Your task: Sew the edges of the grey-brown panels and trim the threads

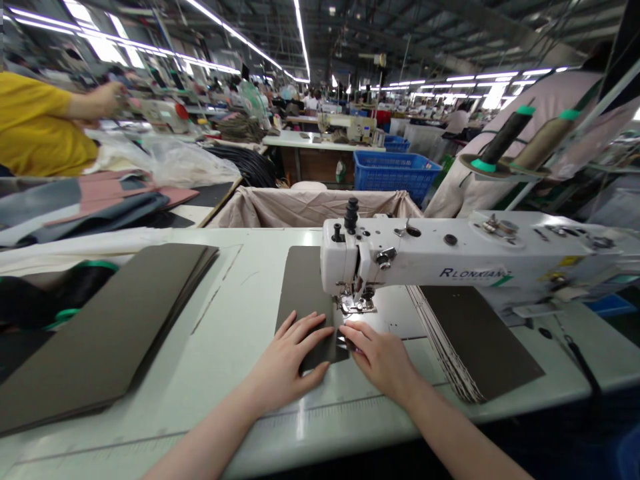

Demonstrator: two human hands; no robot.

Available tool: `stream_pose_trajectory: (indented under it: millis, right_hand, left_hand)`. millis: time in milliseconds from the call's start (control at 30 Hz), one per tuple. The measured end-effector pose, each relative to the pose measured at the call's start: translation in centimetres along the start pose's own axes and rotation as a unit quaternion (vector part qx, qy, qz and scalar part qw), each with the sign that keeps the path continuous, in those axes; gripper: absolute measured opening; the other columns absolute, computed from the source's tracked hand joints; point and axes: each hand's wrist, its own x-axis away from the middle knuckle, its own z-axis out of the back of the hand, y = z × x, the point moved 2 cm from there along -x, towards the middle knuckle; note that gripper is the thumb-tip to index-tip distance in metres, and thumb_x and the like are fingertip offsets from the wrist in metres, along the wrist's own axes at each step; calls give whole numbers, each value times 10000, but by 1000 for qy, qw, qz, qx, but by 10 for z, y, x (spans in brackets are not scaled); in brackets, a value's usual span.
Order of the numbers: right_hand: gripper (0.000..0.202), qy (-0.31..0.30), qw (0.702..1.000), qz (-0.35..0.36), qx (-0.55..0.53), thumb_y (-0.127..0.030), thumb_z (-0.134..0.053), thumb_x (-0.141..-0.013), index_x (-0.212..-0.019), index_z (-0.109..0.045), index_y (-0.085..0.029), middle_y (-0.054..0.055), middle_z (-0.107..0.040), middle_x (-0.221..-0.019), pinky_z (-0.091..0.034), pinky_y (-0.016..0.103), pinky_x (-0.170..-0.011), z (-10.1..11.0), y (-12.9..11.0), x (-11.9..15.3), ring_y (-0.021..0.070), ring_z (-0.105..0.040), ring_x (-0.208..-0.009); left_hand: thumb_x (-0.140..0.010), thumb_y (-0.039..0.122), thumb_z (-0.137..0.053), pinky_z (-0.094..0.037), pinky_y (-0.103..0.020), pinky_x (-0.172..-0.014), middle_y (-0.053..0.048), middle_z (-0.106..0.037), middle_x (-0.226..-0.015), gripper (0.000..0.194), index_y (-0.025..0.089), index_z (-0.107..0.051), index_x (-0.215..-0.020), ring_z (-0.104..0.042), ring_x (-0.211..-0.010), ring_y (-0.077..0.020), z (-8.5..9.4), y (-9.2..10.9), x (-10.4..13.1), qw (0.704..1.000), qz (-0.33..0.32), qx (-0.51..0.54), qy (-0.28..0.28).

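A dark olive-grey panel point(304, 283) lies flat on the pale green table, its right edge by the presser foot point(357, 305) of a white sewing machine point(410, 257). My left hand point(295, 357) rests on this panel with fingers spread. Close to the panel's near right edge, my right hand point(380, 357) is closed around small thread snips point(343, 341), whose short metal blades point left; the fingers cover most of them. Right of the needle, under the machine arm, sits a stack of similar panels point(475, 340) with pale edges.
Another pile of dark panels point(115, 320) lies at the left, beside black thread cones point(85, 287). Behind the table hangs a beige cloth bin point(320, 203), with a blue crate point(395, 177) beyond. Thread spools point(505, 137) stand at right. A person in a yellow sleeve point(35, 120) works at left.
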Motion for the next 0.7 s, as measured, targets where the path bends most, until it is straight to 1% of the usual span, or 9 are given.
stream_pose_trajectory:
  millis: [233, 433, 700]
  right_hand:
    - [496, 2, 1000, 1, -7, -170, -496, -904, -1384, -460, -292, 10, -502, -1427, -490, 325, -899, 0, 0, 0, 203, -614, -1086]
    - [507, 1, 1000, 1, -11, -159, -498, -897, -1386, -460, -289, 21, -505, -1423, -489, 320, -901, -1, 0, 0, 201, -607, -1105]
    - [504, 8, 1000, 5, -14, -162, -498, -898, -1383, -458, -292, 13, -505, -1422, -491, 316, -898, -1, 1, -1, 200, -615, -1089]
  left_hand:
    - [-893, 381, -542, -164, -548, -1191, -35, -411, -1508, 535, 308, -434, -1411, -348, -1400, -274, 1, 1, 0, 1000, -3, -2, 0]
    - [-893, 364, -546, -165, -558, -1187, -50, -427, -1497, 527, 296, -443, -1405, -363, -1390, -284, -1, -1, 0, 1000, -7, 1, 14]
    - [-898, 381, -551, -176, -552, -1185, -54, -381, -1529, 534, 300, -434, -1413, -343, -1404, -287, -6, -3, -1, 1000, 0, -1, 30]
